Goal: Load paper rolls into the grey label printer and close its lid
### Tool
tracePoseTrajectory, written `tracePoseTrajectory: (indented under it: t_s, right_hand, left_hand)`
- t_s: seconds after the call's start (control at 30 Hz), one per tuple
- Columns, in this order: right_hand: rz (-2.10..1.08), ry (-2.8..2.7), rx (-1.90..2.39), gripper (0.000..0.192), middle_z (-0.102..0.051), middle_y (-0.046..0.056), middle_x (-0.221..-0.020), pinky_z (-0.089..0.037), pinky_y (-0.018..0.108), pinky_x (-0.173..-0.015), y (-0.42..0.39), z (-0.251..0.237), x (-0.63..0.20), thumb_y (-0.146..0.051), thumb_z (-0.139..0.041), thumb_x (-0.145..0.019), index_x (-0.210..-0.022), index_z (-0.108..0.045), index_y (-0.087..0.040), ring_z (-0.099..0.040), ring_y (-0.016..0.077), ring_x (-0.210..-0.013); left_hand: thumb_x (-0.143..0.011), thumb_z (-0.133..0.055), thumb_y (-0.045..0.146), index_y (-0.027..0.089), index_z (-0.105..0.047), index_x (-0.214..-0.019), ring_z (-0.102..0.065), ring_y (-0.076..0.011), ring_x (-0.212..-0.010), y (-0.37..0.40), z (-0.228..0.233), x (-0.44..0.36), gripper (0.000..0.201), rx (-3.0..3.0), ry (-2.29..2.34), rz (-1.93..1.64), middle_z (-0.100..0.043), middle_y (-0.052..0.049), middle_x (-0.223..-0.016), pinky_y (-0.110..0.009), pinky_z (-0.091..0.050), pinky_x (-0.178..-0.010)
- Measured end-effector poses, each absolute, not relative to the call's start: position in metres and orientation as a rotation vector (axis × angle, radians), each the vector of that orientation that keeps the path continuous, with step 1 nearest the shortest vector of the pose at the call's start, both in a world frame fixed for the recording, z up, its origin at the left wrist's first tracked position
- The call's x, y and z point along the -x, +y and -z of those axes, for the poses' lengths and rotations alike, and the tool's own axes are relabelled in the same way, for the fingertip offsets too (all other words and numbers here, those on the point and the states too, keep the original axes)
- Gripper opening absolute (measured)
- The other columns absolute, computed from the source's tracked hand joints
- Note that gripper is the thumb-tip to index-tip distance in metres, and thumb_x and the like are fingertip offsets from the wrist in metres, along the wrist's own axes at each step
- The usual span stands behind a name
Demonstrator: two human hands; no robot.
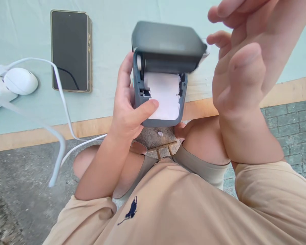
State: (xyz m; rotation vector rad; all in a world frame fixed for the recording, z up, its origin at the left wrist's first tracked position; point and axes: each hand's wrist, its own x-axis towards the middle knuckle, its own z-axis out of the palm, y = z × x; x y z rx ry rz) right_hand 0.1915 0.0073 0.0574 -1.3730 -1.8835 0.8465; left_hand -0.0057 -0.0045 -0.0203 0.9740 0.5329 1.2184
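Small grey printer [160, 85], lid raised, white paper roll [164, 95] exposed, held above the tabletop's [109, 37] near edge. Left hand [127, 109] grips its side, thumb on paper; right hand [241, 68] raised, fingers loosely spread, holding nothing. Phone [70, 51] lies left.

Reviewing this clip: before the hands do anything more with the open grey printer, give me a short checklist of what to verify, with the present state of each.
1. Small grey plastic label printer held firmly: ok, the left hand wraps its left side, thumb on the paper.
2. Hinged grey lid fully open: ok, it stands raised behind the paper bay.
3. White paper roll seated in the bay: ok, but its leading edge looks ragged.
4. Right hand clear of the printer: ok, it is open, apart from it and holds nothing.
5. White cable clear of the printer: cannot tell where it ends.
6. Black smartphone out of the way: ok, it lies flat on the pale green cloth.
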Motion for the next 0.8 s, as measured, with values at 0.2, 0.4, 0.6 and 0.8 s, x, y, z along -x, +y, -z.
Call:
tracePoseTrajectory:
  t_s: [0.2,0.4,0.6,0.8]
  right_hand:
    - [-0.75,-1.953,1.31,0.047,-0.047,0.002,-0.123,-0.052,0.023,-0.088,-0.008,-0.06,-0.179,-0.047,-0.042,-0.086,-0.126,-0.039,-0.023,-0.046,0.0144,-0.123]
    - [-0.838,-1.962,1.175,0.058,-0.043,0.006,-0.13,-0.047,0.021,-0.087,-0.016,-0.046,-0.164,-0.041,-0.05,-0.083,-0.129,-0.036,-0.008,-0.049,0.0093,-0.109]
    - [-0.985,-1.974,1.163,0.061,-0.036,0.004,-0.134,-0.045,0.015,-0.071,-0.017,-0.048,-0.164,-0.039,-0.055,-0.082,-0.131,-0.029,-0.012,-0.046,0.0096,-0.116]
    - [-0.989,-2.033,1.145,0.057,-0.033,0.006,-0.135,-0.051,0.015,-0.074,-0.013,-0.047,-0.167,-0.039,-0.054,-0.084,-0.129,-0.03,-0.016,-0.05,0.0091,-0.111]
  left_hand:
    - [-0.066,-0.071,0.02,0.024,-0.036,-0.127,-0.061,-0.0243,-0.104,0.001,0.029,0.005,0.07,-1.055,0.431,-1.25,-0.055,-0.006,-0.119,-0.032,-0.056,-0.077]
    - [-0.063,-0.07,0.024,0.023,-0.035,-0.129,-0.065,-0.0222,-0.097,0.006,0.035,0.005,0.075,-1.156,0.227,-1.318,-0.057,-0.006,-0.118,-0.038,-0.056,-0.086]
    - [-0.062,-0.067,0.024,0.03,-0.033,-0.13,-0.06,-0.027,-0.11,0.002,0.032,0.004,0.077,-1.111,0.228,-1.256,-0.057,-0.004,-0.12,-0.041,-0.055,-0.087]
    - [-0.078,-0.054,0.045,0.032,-0.043,-0.118,-0.05,-0.0263,-0.123,-0.002,0.019,-0.001,0.043,-0.883,0.41,-1.269,-0.056,-0.003,-0.12,-0.044,-0.049,-0.097]
